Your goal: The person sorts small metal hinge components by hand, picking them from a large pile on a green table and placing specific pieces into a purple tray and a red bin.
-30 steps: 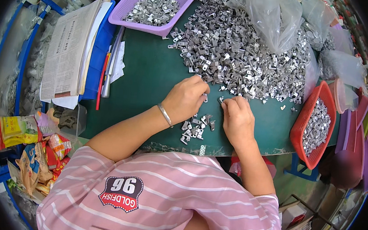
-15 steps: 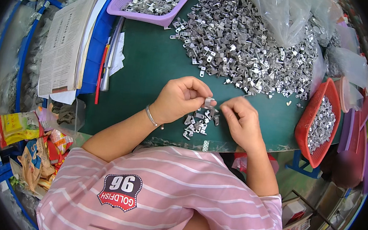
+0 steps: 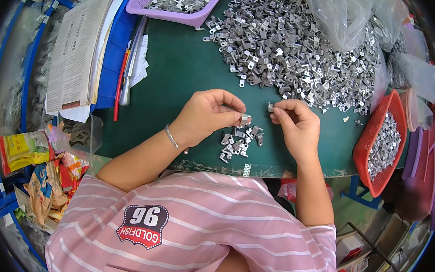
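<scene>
My left hand (image 3: 210,112) is closed, pinching a small bent metal bracket (image 3: 245,120) between thumb and fingertips. A little to its right, my right hand (image 3: 296,124) holds another small metal bracket (image 3: 271,107) by its end, between thumb and forefinger. Below the hands, near the table's front edge, lies a loose little group of metal brackets (image 3: 235,145). Beyond them spreads a large heap of the same silver brackets (image 3: 290,55), some with a round hole showing.
A purple basket (image 3: 178,16) of brackets stands at the far left, a red basket (image 3: 360,147) of them at the right edge. Clear plastic bags (image 3: 345,23) cover part of the heap. Newspapers (image 3: 79,48), a blue bin (image 3: 115,51) and a red pen (image 3: 121,85) lie left.
My right hand has moved slightly away from the left and now shows a bracket in its fingertips. My left hand has stayed nearly in place with its bracket.
</scene>
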Demonstrator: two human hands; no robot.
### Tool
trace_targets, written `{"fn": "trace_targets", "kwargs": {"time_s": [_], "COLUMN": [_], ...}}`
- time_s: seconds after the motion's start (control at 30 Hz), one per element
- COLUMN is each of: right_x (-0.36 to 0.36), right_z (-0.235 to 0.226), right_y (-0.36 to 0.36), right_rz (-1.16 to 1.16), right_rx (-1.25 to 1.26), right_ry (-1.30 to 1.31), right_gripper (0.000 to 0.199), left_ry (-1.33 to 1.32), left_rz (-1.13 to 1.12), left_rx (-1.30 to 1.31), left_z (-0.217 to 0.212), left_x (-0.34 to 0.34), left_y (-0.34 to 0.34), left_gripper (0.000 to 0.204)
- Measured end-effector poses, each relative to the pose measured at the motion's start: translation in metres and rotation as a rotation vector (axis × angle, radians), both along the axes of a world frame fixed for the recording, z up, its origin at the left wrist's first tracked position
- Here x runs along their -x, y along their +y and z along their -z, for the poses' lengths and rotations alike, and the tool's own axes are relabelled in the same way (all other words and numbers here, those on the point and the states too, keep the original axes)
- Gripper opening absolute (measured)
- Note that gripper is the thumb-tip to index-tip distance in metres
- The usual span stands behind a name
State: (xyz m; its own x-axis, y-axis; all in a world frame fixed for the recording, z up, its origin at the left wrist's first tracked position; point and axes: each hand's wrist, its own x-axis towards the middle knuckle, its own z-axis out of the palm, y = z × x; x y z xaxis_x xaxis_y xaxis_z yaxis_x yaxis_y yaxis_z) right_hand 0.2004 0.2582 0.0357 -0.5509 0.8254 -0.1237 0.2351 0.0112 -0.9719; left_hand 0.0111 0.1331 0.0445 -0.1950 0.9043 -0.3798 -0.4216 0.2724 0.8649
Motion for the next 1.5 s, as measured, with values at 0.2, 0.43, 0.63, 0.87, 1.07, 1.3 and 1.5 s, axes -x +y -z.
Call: {"fn": "trace_targets", "kwargs": {"time_s": [0.2, 0.43, 0.63, 0.87, 1.07, 1.3, 1.5], "right_x": [-0.014, -0.015, -0.015, -0.015, -0.024, -0.028, -0.023], "right_z": [-0.007, -0.001, 0.002, 0.0, -0.005, 0.006, 0.001], "right_y": [-0.009, -0.02, -0.018, -0.016, -0.018, -0.023, -0.023], "right_rz": [-0.1, -0.023, -0.021, -0.17, -0.224, -0.019, 0.041], "right_rx": [-0.185, -0.054, -0.537, -1.024, -0.658, 0.026, 0.347], "right_ry": [0.062, 0.329, 0.313, -0.012, -0.084, 0.158, 0.332], "right_gripper": [0.011, 0.019, 0.024, 0.022, 0.018, 0.014, 0.013], "left_ry": [0.139, 0.562, 0.793, 1.359, 1.406, 1.193, 0.555], "left_rz": [0.153, 0.232, 0.069, -0.098, -0.098, -0.001, 0.002], "left_rx": [-0.006, -0.196, -0.154, -0.211, -0.324, -0.192, -0.149], "left_z": [-0.001, -0.009, 0.001, 0.019, 0.022, 0.016, 0.011], "left_x": [-0.001, -0.003, 0.01, 0.012, 0.016, 0.016, 0.007], "left_y": [-0.001, -0.003, 0.009, 0.041, 0.042, 0.035, 0.018], "left_gripper": [0.015, 0.01, 0.011, 0.032, 0.027, 0.024, 0.018]}}
